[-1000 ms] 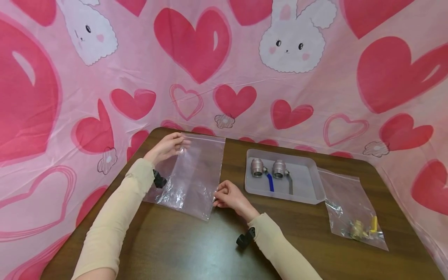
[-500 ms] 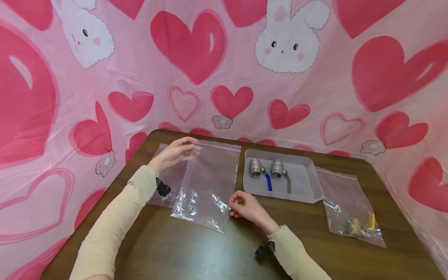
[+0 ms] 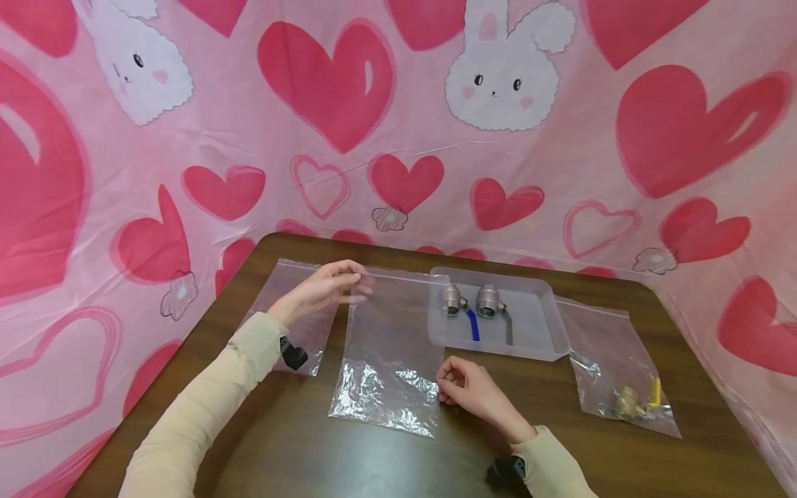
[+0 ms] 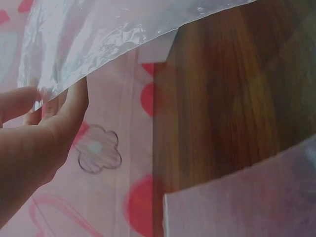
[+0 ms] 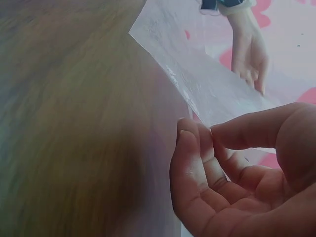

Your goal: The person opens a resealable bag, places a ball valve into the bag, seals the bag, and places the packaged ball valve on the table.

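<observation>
A clear zip bag (image 3: 392,346) spans between both hands, its zip strip toward the back of the table. My left hand (image 3: 326,287) pinches the bag's upper left corner between thumb and fingers; in the left wrist view the plastic (image 4: 113,39) runs up and away from the fingertips. At the bag's right edge, low down, my right hand (image 3: 476,391) pinches the film between thumb and fingertips. A second clear zip bag (image 3: 280,297) lies flat on the table beneath my left forearm, partly hidden by it.
A translucent tray (image 3: 535,332) at the back holds two metal ball valves, one with a blue lever (image 3: 473,324), one with a grey lever (image 3: 508,325). Right of it lies a clear bag (image 3: 604,332) with a brass valve (image 3: 626,402) and yellow handle (image 3: 655,393). A heart-patterned cloth hangs behind.
Both hands have moved right, carrying the zip bag off the second bag, which now shows at the left. The carried bag's upper right corner now overlaps the tray in the head view.
</observation>
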{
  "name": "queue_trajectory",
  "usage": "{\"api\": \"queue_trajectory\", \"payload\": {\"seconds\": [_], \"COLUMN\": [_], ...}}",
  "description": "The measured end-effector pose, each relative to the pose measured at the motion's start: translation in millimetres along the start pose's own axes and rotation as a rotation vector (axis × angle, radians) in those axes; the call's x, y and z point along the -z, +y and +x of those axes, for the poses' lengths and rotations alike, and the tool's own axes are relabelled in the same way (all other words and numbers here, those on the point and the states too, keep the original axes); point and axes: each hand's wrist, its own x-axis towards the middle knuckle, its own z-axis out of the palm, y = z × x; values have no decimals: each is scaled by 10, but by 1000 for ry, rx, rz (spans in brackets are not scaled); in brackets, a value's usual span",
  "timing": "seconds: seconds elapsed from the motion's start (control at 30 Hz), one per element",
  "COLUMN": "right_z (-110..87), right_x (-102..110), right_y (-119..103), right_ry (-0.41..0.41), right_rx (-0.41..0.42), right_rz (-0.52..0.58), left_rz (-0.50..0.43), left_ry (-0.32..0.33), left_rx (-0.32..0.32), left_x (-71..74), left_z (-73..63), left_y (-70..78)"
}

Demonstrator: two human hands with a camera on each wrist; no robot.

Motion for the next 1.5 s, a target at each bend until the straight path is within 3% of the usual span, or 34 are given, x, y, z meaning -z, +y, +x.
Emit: {"api": "queue_trajectory", "payload": {"seconds": [0.5,0.7,1.07,1.33,1.5], "right_z": [-243,-287,-315,-344,-371], "right_x": [199,247,318,373,386], "right_y": [169,199,199,93,-24], "right_ry": [54,74,199,232,283], "right_rx": [20,50,144,195,201], "right_rz": [-44,-101,-356,-393,-374], "left_rz": [156,297,440,467,529], "left_ry": [-78,4,103,154,185], "left_rx": [-97,-152,-277,-299,-328], "left_x": [-438,-625,-941,-1038,-1087], "left_z": [-188,-297,-442,-483,-493], "left_y": [51,89,94,46,-7]}}
